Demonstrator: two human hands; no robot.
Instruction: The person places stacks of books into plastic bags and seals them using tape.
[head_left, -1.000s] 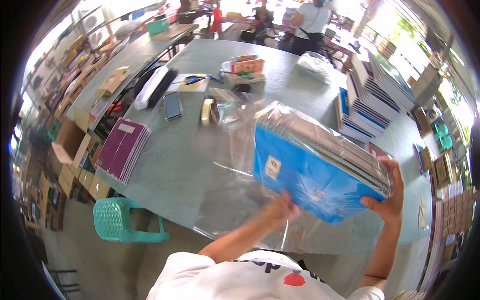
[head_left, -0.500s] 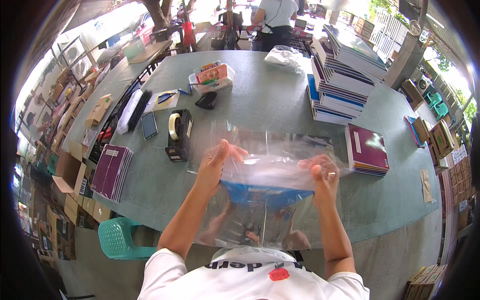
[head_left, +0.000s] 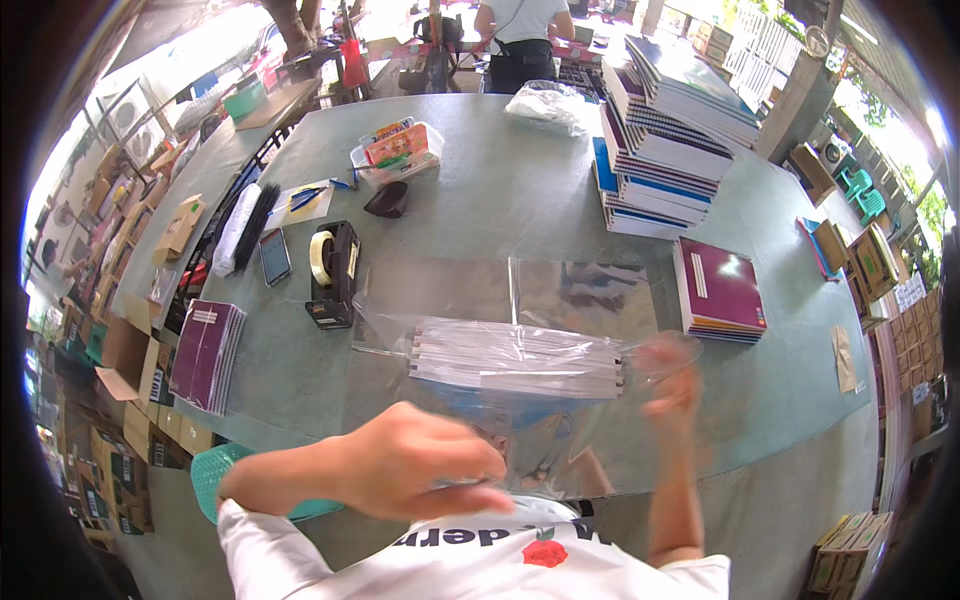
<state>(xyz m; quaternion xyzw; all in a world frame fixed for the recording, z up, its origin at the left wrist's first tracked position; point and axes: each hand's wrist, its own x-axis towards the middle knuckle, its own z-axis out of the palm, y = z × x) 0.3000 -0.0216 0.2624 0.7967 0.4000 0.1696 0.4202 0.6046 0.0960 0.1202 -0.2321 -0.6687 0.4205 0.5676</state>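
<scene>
A stack of notebooks (head_left: 520, 357) lies inside a clear plastic bag (head_left: 560, 300) on the grey-green table (head_left: 500, 200), right in front of me. My left hand (head_left: 425, 470) is close to my chest at the bag's near edge, fingers curled on the loose plastic. At the stack's right end my right hand (head_left: 670, 385) is blurred, with its fingers on the bag's plastic. The blue cover under the stack is partly hidden by folds of plastic.
A black tape dispenser (head_left: 333, 268) and a phone (head_left: 274, 257) sit to the left, with a wrapped maroon pack (head_left: 205, 352) near the left edge. Tall notebook piles (head_left: 665, 130) and a maroon stack (head_left: 718, 290) stand to the right. Another person (head_left: 520, 30) stands across the table.
The bagged stack, held up tilted a second ago, now lies flat on the table. My left hand dropped back toward my chest, and my right hand moved to the stack's right end.
</scene>
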